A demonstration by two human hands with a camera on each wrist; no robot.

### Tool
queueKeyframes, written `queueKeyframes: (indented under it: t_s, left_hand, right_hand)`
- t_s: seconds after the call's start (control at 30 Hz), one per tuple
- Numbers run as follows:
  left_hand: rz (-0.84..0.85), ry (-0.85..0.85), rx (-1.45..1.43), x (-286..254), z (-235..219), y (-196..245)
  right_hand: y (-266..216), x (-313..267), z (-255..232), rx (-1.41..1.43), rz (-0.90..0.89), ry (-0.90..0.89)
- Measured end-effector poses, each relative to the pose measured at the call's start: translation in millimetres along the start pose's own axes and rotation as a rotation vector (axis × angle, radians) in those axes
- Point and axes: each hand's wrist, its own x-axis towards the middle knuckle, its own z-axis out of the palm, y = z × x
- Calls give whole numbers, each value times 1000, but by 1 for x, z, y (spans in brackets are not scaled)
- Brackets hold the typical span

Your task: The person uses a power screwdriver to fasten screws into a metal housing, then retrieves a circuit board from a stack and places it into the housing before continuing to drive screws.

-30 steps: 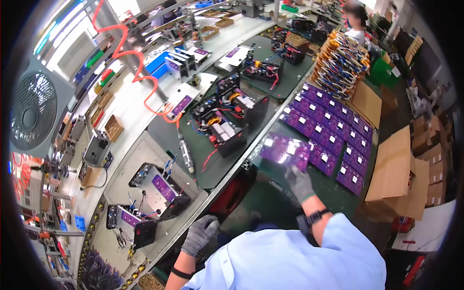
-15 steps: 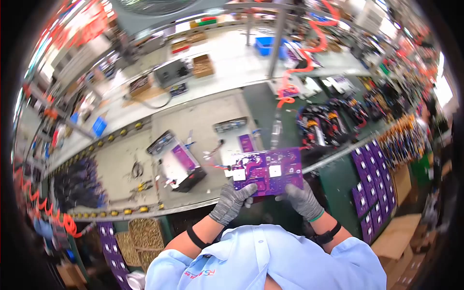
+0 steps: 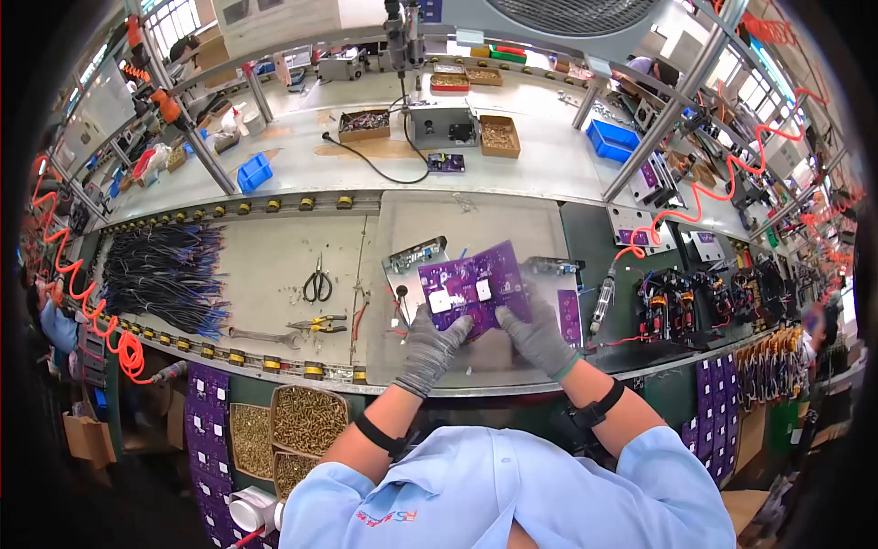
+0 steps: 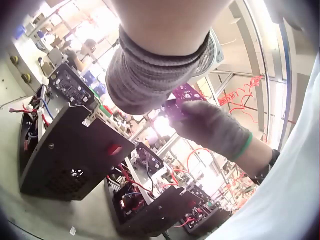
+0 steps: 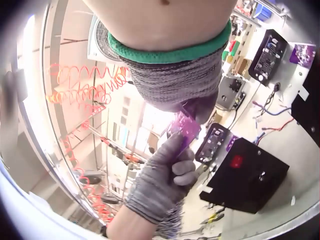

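Note:
A purple circuit board (image 3: 498,265) with two white squares is held up in front of me, tilted, over the bench. Both hands wear grey knit gloves. My left hand (image 3: 432,352) pinches its lower left edge, thumb on the near face. At the lower right edge my right hand (image 3: 538,340) grips it likewise, thumb in front. Behind the board stand two open metal housings, partly hidden by it and the hands; one black housing (image 4: 75,152) shows large in the left wrist view. In the right wrist view the board (image 5: 185,127) appears between both gloves.
Left on the bench lie black cables (image 3: 160,279), black-handled scissors (image 3: 318,282), yellow pliers (image 3: 318,324) and a wrench (image 3: 265,337). An electric screwdriver (image 3: 604,302) hangs on an orange coiled cord at right, near more housings. Boxes of brass screws (image 3: 311,419) stand below the front edge.
The right hand lifted a board from the rows at right. Both hands came to hold it as the view turned left, and the board now tilts over the housings.

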Motion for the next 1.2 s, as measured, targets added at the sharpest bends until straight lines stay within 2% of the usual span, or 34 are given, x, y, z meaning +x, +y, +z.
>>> queueKeyframes:
  t_s: [0.07, 0.1, 0.13, 0.2, 0.27, 0.33, 0.4, 0.43, 0.47, 0.5, 0.53, 0.57, 0.6, 0.67, 0.73, 0.8, 0.87, 0.9, 0.93, 0.97, 1.03, 1.07, 1.17, 1.2]
  left_hand:
    - [-290, -388, -21, 1, -30, 43]
    - [-384, -462, -120, 2, -45, 66]
    - [-388, -462, -123, 5, -54, 58]
    - [-212, -453, -268, 13, -66, 44]
    - [-275, -462, -258, 22, -77, 48]
    - [-296, -414, -217, 33, -83, 45]
    - [-317, -396, -278, 40, -80, 39]
    - [-295, -376, -132, 45, -75, 44]
    - [-273, -352, 13, 47, -69, 47]
    - [-105, -314, 275, 51, -61, 36]
    - [-105, -312, 273, 51, -53, 26]
    - [-11, -290, 556, 50, -41, 22]
    - [87, -264, 836, 50, -33, 16]
    - [134, -285, 922, 51, -31, -12]
    - [156, -286, 1173, 45, -35, -26]
    - [164, -371, 1247, 46, -45, -30]
    - [93, -385, 1453, 46, -48, -26]
    - [146, -404, 1428, 51, -53, -35]
    - [150, -413, 1425, 54, -58, -43]
    - [111, -422, 1378, 57, -61, -51]
    - [-5, -478, 1273, 56, -61, -25]
    - [167, -402, 1234, 47, -68, -29]
    - [245, -362, 1180, 40, -81, -34]
    - [112, -355, 1103, 36, -85, -27]
  right_hand:
    - [-1, 6, 7, -65, 35, -5]
    - [-3, 10, 9, 13, 39, -15]
    - [-6, 13, 11, 95, 39, -21]
    - [-21, 16, 23, 88, 38, -20]
    - [-32, 29, 35, -48, -15, -15]
    - [-2, 47, 50, -12, -59, -33]
    - [13, 56, 56, -254, -131, 18]
    - [42, 62, 58, -226, -143, 90]
    - [38, 59, 48, -229, -141, 90]
    - [25, 53, 35, -206, -110, 135]
    - [19, 49, 23, -182, -81, 182]
    - [25, 46, 10, -115, 27, 175]
    - [53, 45, -1, -59, 14, 208]
    - [33, 21, -27, -137, -21, 288]
    - [31, -2, -49, -131, -30, 394]
    - [22, -26, -66, 102, 72, 449]
    - [34, -42, -79, 508, 173, 492]
    - [28, -51, -82, 561, 168, 509]
    - [26, -61, -90, 595, 261, 502]
    - [27, -67, -92, 639, 268, 508]
    - [40, -82, -102, 658, 269, 455]
    - [36, -84, -103, 636, 311, 448]
    - [33, -76, -105, 490, 368, 348]
    - [31, -70, -106, 407, 401, 312]
